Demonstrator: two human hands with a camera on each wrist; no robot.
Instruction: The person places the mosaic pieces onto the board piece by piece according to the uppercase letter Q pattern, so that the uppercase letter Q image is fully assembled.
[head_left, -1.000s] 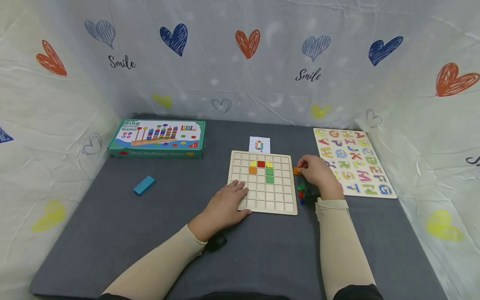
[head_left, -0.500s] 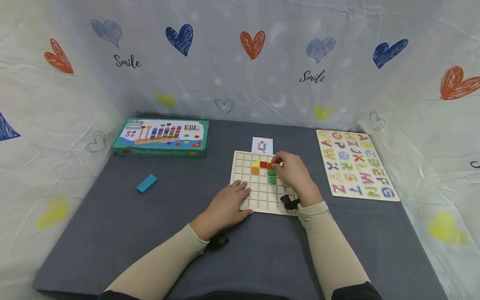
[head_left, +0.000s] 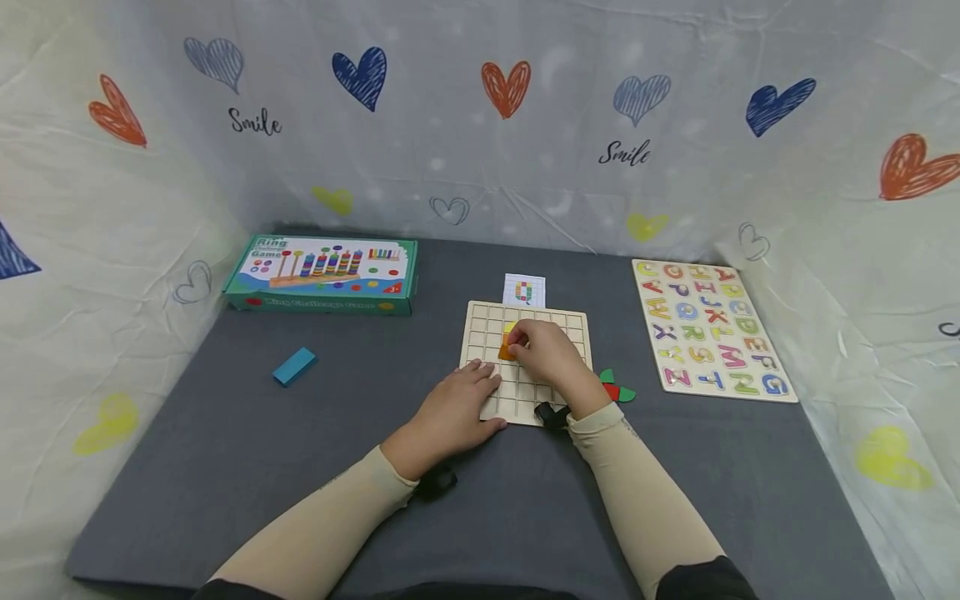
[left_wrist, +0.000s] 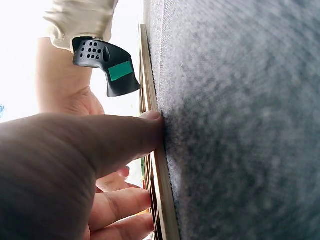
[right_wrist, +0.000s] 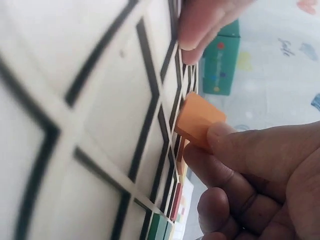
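Observation:
My right hand (head_left: 551, 354) pinches an orange square tile (right_wrist: 199, 120) between thumb and forefinger. It holds the tile tilted, close over the wooden grid board (head_left: 517, 410), at the cells in the upper left. Just beyond the fingertips a yellow tile (head_left: 510, 327) shows in the grid. Red (right_wrist: 176, 201) and green tiles (right_wrist: 156, 227) sit in the cells too, hidden by the hand in the head view. My left hand (head_left: 450, 408) rests on the board's near left corner, fingers on top, thumb (left_wrist: 150, 131) against the front edge.
A pattern card (head_left: 525, 289) lies beyond the board. Several loose green and red tiles (head_left: 612, 390) are right of it, partly behind the forearm. A blue block (head_left: 294, 367) and a green game box (head_left: 322, 275) are on the left, an alphabet board (head_left: 716, 333) on the right.
My right hand brought an orange tile from the table right of the board, passed over the upper-right cells, then moved left with an orange tile. The left hand stays on the board.

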